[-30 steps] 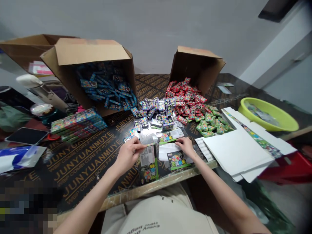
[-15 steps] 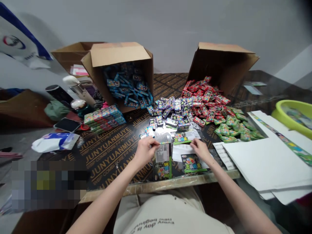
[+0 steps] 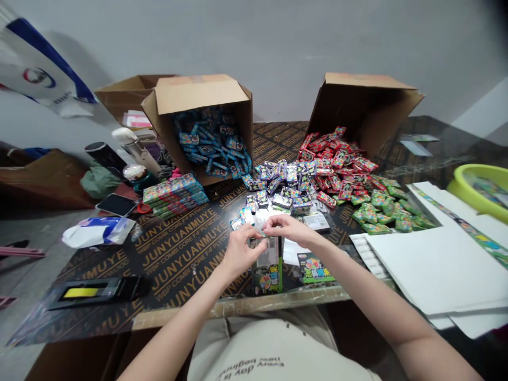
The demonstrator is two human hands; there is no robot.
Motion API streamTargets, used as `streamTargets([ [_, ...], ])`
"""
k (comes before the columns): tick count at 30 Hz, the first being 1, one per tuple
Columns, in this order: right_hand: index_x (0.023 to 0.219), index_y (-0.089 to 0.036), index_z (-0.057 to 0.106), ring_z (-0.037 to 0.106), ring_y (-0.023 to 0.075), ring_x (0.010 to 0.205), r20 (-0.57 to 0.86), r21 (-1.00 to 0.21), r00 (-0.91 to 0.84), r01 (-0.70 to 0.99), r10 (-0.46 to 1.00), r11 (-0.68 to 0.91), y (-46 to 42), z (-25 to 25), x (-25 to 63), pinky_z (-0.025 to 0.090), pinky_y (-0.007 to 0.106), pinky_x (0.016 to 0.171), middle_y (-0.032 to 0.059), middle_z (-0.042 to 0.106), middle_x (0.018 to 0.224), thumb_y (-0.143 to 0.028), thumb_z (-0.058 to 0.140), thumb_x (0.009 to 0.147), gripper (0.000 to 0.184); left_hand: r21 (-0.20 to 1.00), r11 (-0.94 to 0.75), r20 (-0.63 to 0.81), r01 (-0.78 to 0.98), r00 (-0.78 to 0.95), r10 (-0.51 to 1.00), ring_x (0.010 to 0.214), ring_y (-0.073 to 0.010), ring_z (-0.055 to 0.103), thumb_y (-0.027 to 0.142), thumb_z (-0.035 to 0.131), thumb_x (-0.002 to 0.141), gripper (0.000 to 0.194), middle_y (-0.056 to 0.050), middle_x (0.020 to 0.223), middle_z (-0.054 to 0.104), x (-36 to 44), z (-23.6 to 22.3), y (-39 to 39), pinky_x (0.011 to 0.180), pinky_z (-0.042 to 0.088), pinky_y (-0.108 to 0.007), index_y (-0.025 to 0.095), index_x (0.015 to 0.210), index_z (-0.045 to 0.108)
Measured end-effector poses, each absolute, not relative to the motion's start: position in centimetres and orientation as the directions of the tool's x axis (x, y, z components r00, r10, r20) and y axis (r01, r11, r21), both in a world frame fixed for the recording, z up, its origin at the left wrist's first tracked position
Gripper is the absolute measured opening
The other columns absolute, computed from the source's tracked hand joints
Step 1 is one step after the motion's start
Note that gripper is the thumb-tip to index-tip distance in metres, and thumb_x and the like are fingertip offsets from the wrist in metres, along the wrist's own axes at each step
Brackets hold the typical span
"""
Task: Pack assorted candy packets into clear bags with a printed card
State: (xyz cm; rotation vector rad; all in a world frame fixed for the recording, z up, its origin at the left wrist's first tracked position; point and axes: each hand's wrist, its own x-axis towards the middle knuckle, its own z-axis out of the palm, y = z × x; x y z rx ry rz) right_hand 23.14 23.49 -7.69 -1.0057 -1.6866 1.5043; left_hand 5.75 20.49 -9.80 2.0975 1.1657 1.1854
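Note:
My left hand (image 3: 241, 250) and my right hand (image 3: 288, 229) meet above the table's front edge, both pinching the top of a clear printed packaging bag (image 3: 268, 266) with a green-edged card inside. The bag hangs upright between them. Under my right forearm lies another flat green-edged card bag (image 3: 315, 268). Just behind my hands is a heap of purple candy packs (image 3: 282, 182).
A tipped carton of blue packs (image 3: 210, 138) stands at the back left, a carton spilling red packs (image 3: 337, 159) at the back right. Green packs (image 3: 380, 209), white sheets (image 3: 436, 264), a green basin (image 3: 482, 188), stacked boxes (image 3: 174, 194), a phone (image 3: 111, 204) and a black-yellow tool (image 3: 93, 291) surround them.
My right hand has left the flat bag on the table and come over to the top of the bag my left hand holds. The camera has swung left.

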Motion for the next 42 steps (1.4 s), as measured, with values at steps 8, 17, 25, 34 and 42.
streamTargets([
  [8, 0.092, -0.02, 0.054, 0.048, 0.0092, 0.052, 0.082, -0.958, -0.274, 0.242, 0.958, 0.151, 24.4, -10.2, 22.7, 0.036, 0.021, 0.051, -0.0057, 0.055, 0.062, -0.029, 0.06, 0.071, 0.023, 0.535, -0.573, 0.496, 0.621, 0.318, 0.808, 0.074, -0.0169, 0.053, 0.023, 0.054, 0.08, 0.012, -0.004, 0.076, 0.056, 6.5, -11.0, 20.7, 0.066, 0.04, -0.027, 0.019, 0.087, 0.063],
  [17, 0.069, -0.016, 0.065, 0.053, 0.0164, 0.071, 0.245, -0.581, 0.221, 0.813, 0.944, -0.04, 22.9, -15.6, 37.5, 0.04, 0.029, 0.07, 0.0041, 0.058, 0.073, -0.024, 0.059, 0.07, 0.01, 0.053, -0.313, 0.303, 0.948, 0.283, 0.91, 0.106, -0.0318, 0.044, 0.04, 0.05, 0.081, 0.043, -0.017, 0.114, 0.049, -0.5, -12.2, 21.4, 0.085, 0.037, -0.043, 0.015, 0.115, 0.056],
  [25, 0.063, -0.018, 0.063, 0.054, 0.017, 0.073, 0.212, -0.488, 0.104, 0.873, 0.972, 0.013, 21.4, -20.1, 38.4, 0.04, 0.028, 0.07, 0.0032, 0.059, 0.071, -0.017, 0.057, 0.071, 0.01, 0.143, -0.713, -0.135, 0.686, 0.727, 0.673, 0.102, -0.0295, 0.046, 0.032, 0.079, 0.047, 0.061, -0.01, 0.108, 0.053, 2.9, -15.8, 23.5, 0.087, 0.031, -0.044, 0.023, 0.103, 0.056],
  [34, 0.075, -0.019, 0.05, 0.051, 0.0166, 0.064, 0.274, -0.475, 0.012, 0.871, 0.962, 0.125, 19.9, -20.6, 38.6, 0.04, 0.027, 0.062, 0.0021, 0.054, 0.067, -0.017, 0.039, 0.081, 0.013, 0.72, -0.453, 0.073, 0.525, 0.593, 0.802, 0.072, -0.0145, 0.052, 0.027, 0.064, 0.068, 0.041, 0.002, 0.081, 0.056, 2.2, -11.8, 24.2, 0.067, 0.038, -0.024, 0.022, 0.106, 0.05],
  [42, 0.106, -0.021, 0.047, 0.055, 0.0208, 0.089, 0.439, -0.727, 0.163, 0.643, 0.884, 0.242, 20.8, -14.9, 31.3, 0.044, 0.035, 0.078, 0.0084, 0.057, 0.1, -0.038, 0.056, 0.078, 0.034, 0.972, -0.223, 0.207, 0.068, 0.185, 0.961, 0.088, -0.0175, 0.057, 0.027, 0.065, 0.07, 0.027, -0.005, 0.095, 0.062, 1.9, -11.9, 21.3, 0.078, 0.044, -0.027, 0.016, 0.095, 0.06],
])
